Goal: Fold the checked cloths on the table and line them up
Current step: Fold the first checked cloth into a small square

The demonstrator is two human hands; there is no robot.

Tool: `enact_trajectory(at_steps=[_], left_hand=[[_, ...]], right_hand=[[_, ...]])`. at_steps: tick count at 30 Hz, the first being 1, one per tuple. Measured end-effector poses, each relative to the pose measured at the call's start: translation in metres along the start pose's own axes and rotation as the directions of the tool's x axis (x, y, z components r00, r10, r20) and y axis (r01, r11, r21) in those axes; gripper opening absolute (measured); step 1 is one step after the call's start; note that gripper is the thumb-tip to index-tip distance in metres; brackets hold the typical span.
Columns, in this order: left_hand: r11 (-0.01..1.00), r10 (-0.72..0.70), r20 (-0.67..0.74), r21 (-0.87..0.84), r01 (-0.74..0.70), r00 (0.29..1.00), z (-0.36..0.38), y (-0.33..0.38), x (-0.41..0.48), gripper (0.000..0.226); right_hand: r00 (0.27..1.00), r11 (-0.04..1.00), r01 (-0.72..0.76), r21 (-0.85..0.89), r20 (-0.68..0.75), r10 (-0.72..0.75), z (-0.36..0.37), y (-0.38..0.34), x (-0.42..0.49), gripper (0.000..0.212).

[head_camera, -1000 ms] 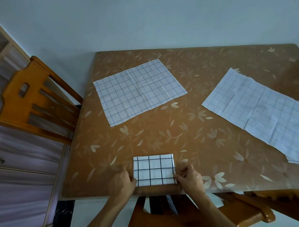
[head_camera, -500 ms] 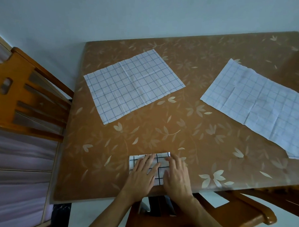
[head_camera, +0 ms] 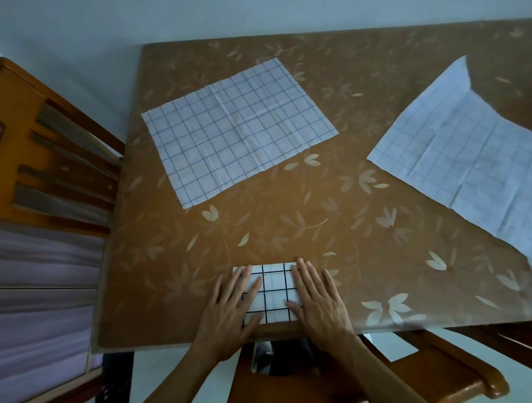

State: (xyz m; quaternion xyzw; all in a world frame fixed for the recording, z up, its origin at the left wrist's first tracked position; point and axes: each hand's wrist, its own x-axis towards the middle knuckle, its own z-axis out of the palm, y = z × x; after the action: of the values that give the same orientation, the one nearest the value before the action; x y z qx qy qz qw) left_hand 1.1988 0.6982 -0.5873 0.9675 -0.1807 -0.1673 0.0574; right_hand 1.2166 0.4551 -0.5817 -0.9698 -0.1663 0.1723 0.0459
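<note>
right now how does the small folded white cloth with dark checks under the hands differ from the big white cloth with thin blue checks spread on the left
The small folded white cloth with dark checks is a compact rectangle at the near table edge, pressed flat by the left hand and right hand; the big white cloth with thin blue checks lies unfolded and untouched farther back. The folded cloth's lines look bolder and darker; the spread cloth's are thin and pale, with creases. Both are white, checked, and flat on the brown table.

A brown leaf-patterned table [head_camera: 288, 226] meets a pale wall [head_camera: 206, 13], orange wooden chair [head_camera: 32, 148] alongside
</note>
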Motion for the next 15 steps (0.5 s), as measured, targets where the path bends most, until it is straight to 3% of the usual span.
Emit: enact_trajectory(at_steps=[7, 10, 12, 15], left_hand=[[1.000, -0.002, 0.022, -0.026, 0.002, 1.000, -0.010, 0.002, -0.001, 0.070], [0.999, 0.012, 0.003, -0.045, -0.012, 1.000, -0.016, 0.002, 0.001, 0.070], [0.999, 0.011, -0.013, -0.051, -0.011, 1.000, -0.021, 0.004, 0.002, 0.071], [0.998, 0.001, -0.002, -0.064, -0.001, 1.000, -0.028, 0.008, 0.003, 0.073]], right_hand=[[0.999, 0.997, -0.024, 0.067, -0.030, 0.026, -0.020, -0.007, 0.008, 0.074], [0.997, 0.998, -0.031, 0.054, -0.071, 0.034, -0.050, -0.005, 0.030, 0.054], [0.999, 0.999, -0.033, 0.006, -0.001, 0.033, -0.067, -0.004, 0.046, 0.042], [0.987, 0.998, -0.069, -0.009, 0.148, 0.069, -0.082, -0.007, 0.059, 0.041]])
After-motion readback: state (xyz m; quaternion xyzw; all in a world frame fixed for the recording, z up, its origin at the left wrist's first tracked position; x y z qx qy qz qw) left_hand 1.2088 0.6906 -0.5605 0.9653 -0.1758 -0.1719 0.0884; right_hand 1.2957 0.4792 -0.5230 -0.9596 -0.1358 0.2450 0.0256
